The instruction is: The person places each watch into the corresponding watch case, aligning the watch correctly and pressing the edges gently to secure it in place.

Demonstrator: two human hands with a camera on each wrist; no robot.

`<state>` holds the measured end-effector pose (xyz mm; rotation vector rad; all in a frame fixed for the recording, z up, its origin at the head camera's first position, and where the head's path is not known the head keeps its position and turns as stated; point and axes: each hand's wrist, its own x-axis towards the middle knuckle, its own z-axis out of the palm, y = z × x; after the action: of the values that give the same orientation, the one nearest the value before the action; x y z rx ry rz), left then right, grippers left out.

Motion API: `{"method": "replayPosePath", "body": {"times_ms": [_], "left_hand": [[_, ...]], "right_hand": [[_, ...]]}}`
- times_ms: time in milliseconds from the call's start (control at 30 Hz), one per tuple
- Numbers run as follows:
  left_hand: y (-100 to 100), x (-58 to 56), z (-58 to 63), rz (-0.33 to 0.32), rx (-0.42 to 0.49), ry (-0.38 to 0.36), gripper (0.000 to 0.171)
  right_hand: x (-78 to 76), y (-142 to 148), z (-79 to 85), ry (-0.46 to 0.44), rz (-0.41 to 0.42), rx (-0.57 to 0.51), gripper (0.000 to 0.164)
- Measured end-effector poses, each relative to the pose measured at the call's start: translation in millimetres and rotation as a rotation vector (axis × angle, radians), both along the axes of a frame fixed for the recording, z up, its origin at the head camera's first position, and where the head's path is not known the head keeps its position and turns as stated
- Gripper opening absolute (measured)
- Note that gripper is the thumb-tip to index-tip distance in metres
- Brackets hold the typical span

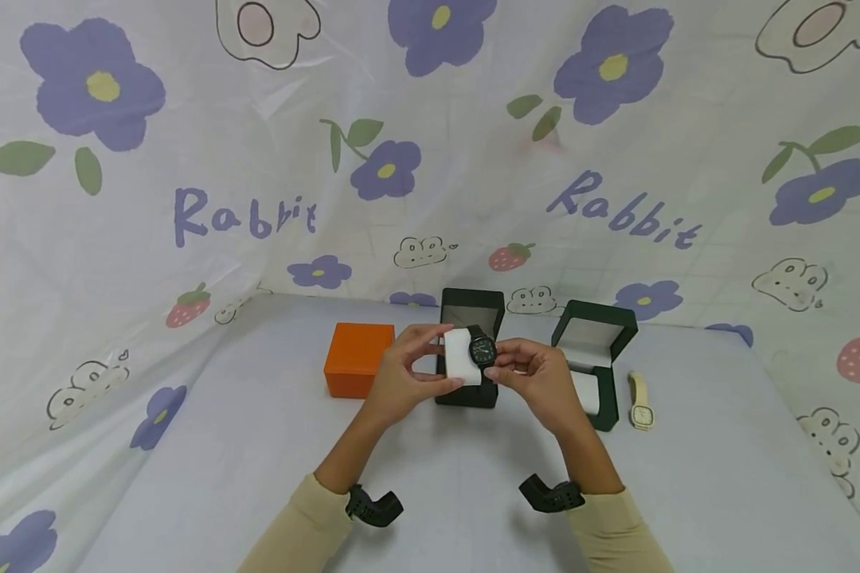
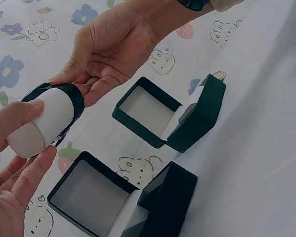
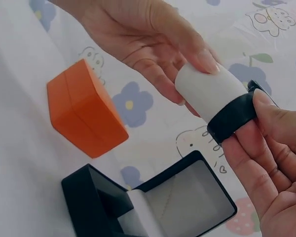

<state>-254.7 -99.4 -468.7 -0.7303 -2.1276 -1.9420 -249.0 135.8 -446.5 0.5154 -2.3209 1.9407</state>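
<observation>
My left hand (image 1: 400, 372) grips a white watch cushion (image 3: 207, 89) between thumb and fingers, holding it up in front of an open dark box (image 1: 466, 398). Around the cushion's right end runs the dark strap of a black watch (image 1: 483, 351), its square dark face turned toward the head camera. My right hand (image 1: 542, 380) pinches the strap, thumb on one side and fingers on the other. In the left wrist view, the dark box's compartment (image 2: 153, 187) is partly visible, with its lid raised.
A closed orange box (image 1: 358, 360) stands left of the dark box. To the right is a second open green box (image 1: 605, 398) with a white cushion (image 1: 585, 391) inside. Beside it, a gold watch (image 1: 642, 415) lies on the white tabletop (image 1: 229, 477). A printed curtain (image 1: 459, 175) hangs behind.
</observation>
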Motion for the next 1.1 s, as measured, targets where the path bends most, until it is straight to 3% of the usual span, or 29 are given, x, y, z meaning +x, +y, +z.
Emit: {"method": "replayPosePath", "body": {"times_ms": [600, 800, 1100], "left_hand": [[-3.1, 2.2, -2.7, 0.022, -0.003, -0.005, 0.072], [-0.3, 0.2, -3.6, 0.01, -0.024, -0.02, 0.071], [-0.2, -0.9, -4.0, 0.02, -0.037, -0.046, 0.07]], "right_hand": [[0.5, -7.1, 1.4, -0.118, 0.004, -0.07, 0.029], [-0.4, -3.4, 2.5, -0.119, 0.013, -0.057, 0.028], [-0.6, -3.9, -1.5, -0.131, 0.035, -0.12, 0.029]]}}
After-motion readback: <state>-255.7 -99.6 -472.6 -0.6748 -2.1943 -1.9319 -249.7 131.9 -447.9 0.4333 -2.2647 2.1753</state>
